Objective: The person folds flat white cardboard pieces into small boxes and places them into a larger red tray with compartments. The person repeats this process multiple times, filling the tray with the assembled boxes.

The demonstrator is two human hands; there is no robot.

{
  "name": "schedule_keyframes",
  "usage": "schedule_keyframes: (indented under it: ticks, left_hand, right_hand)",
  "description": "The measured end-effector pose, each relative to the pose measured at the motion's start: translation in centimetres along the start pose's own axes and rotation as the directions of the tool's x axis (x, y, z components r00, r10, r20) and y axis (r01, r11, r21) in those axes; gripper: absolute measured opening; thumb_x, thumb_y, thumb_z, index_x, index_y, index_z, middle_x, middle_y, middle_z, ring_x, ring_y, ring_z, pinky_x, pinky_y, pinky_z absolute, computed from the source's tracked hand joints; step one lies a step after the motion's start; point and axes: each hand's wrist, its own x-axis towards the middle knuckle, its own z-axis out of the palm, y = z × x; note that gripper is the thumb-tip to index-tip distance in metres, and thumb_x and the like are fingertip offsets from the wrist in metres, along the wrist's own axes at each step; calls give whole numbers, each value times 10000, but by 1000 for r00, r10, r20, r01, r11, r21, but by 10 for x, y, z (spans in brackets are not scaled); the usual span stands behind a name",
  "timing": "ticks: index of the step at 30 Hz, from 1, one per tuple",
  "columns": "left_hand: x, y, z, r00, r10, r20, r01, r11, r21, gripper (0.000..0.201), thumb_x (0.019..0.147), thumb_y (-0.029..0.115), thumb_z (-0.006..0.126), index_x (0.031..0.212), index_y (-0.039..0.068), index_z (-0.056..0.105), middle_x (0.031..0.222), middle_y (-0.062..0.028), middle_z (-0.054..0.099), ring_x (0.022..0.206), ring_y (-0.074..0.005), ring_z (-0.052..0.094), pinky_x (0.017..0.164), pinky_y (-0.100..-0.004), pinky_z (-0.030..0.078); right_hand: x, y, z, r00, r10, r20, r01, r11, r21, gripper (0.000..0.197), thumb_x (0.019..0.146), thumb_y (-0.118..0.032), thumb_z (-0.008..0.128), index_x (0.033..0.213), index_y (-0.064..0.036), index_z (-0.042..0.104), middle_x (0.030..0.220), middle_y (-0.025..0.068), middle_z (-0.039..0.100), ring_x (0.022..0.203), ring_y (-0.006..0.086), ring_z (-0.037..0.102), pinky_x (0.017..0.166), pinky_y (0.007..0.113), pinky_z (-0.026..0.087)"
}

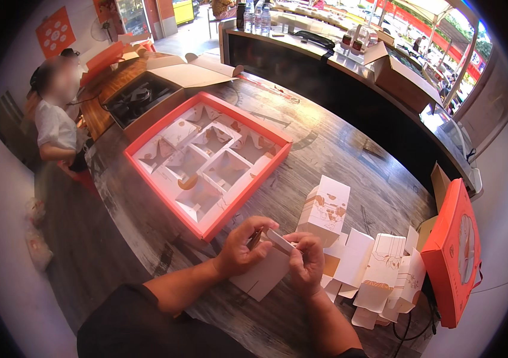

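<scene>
Between my two hands is a small white carton (263, 271), its flaps partly folded at the top edge. My left hand (246, 246) grips its left side, thumb and fingers closed on the card. On the other side my right hand (306, 259) pinches a flap near the upper right edge. Just beyond the hands lies a red-rimmed gift box tray (203, 230), with white printed dividers and several square compartments. Right of my hands an assembled white carton (328, 203) with a brown drawing rests near several loose, partly unfolded white cartons (379, 271).
A red box lid (454, 256) leans upright at the right edge, a black cable (408, 325) below it. An open brown cardboard box (141, 101) holds dark contents at far left. A person (57, 119) stands left of the table. Behind runs a counter (325, 83) with bottles and a box.
</scene>
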Motion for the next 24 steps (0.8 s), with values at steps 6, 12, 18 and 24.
schedule_keyframes:
  ticks: [6, 12, 18, 24]
  left_hand:
    - [4, 2, 1, 998, 65, -26, -66, 997, -37, 315, 1010, 153, 640, 1291, 25, 577, 1315, -155, 580, 1120, -173, 604, 972, -320, 506]
    - [6, 7, 2, 998, 4, -62, -15, 982, -188, 221, 1013, 146, 615, 1197, 24, 625, 1283, -150, 597, 1103, -185, 600, 965, -323, 494]
    - [5, 2, 1, 994, -46, -95, 17, 959, -284, 182, 1037, 117, 577, 1186, 27, 630, 1297, -138, 598, 1125, -175, 595, 975, -313, 485]
    - [4, 4, 7, 987, -52, -152, -3, 940, -340, 155, 1074, 89, 533, 1173, 36, 640, 1286, -132, 615, 1157, -176, 592, 1000, -314, 478]
  right_hand:
    - [6, -2, -5, 985, -148, 90, 160, 977, -143, 167, 851, 81, 597, 971, -35, 605, 1111, 150, 668, 984, 233, 635, 904, 329, 501]
    - [9, -9, -6, 949, -262, 173, 303, 912, -277, 209, 813, 19, 732, 985, -47, 634, 1104, 161, 686, 976, 293, 682, 875, 374, 535]
    - [12, -12, -1, 907, -338, 252, 415, 824, -387, 449, 749, -70, 855, 1123, -55, 607, 1173, 178, 669, 1048, 324, 675, 906, 402, 550]
    - [11, -14, 1, 922, -305, 240, 381, 826, -416, 475, 762, -53, 827, 1174, -40, 591, 1213, 187, 658, 1087, 332, 663, 922, 407, 547]
